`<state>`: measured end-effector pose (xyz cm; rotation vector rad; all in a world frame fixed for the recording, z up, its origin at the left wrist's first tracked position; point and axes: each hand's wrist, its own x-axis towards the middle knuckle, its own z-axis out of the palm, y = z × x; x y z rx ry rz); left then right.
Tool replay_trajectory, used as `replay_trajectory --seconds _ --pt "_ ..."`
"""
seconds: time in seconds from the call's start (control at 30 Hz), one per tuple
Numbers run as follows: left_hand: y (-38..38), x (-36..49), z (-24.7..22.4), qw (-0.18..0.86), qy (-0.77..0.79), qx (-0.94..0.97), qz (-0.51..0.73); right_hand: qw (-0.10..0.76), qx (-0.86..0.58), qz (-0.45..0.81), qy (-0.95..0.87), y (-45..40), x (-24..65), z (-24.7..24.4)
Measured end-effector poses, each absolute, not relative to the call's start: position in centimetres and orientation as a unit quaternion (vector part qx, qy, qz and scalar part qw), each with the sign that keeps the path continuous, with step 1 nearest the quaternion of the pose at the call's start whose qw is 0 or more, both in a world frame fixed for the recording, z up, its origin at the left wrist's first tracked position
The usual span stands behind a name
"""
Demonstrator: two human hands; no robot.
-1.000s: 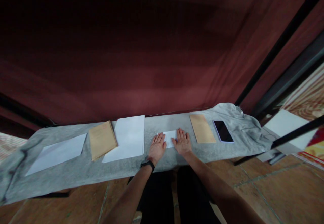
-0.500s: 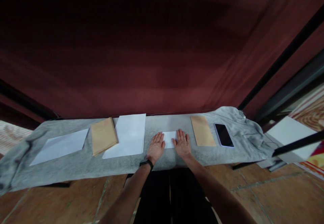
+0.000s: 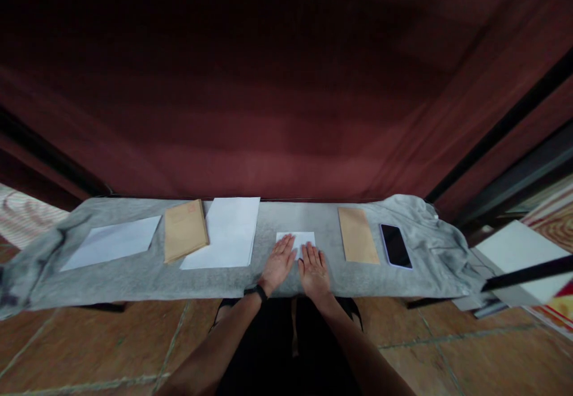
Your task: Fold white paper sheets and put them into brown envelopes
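A small white rectangle of paper (image 3: 295,238), seemingly folded, lies on the grey cloth in front of me. My left hand (image 3: 278,261) rests flat over its left part, fingers stretched out and pointing away from me; a dark band circles that wrist. Over the paper's lower right part lies my right hand (image 3: 314,269), palm down, fingers stretched. Much of the paper's near edge is hidden under both hands. Right of the hands lies a single brown envelope (image 3: 359,236). To the left is a stack of white paper sheets (image 3: 230,233).
A stack of brown envelopes (image 3: 184,232) overlaps the white sheets. Farther left lies another white sheet (image 3: 114,242). A phone (image 3: 396,245) with a dark screen is at the right. The grey cloth (image 3: 147,285) covers a narrow table against a dark red panel (image 3: 286,169).
Both hands have shifted on the small paper: the right hand slid left and nearer to me, the left moved inward. More of the paper's far edge shows. The view has shifted slightly.
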<state>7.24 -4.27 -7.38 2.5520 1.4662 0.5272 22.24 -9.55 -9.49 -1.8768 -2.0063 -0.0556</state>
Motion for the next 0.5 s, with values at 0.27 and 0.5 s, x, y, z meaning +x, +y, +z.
replay_trajectory --seconds 0.27,0.5 --pt "-7.0 9.3 -8.1 0.049 0.488 0.862 0.132 0.161 -0.657 0.013 -0.737 -8.6 24.1 -9.2" --pt "-7.4 8.1 -8.1 0.016 0.563 0.818 0.116 0.214 -0.685 0.028 -0.696 -7.5 25.2 -8.2"
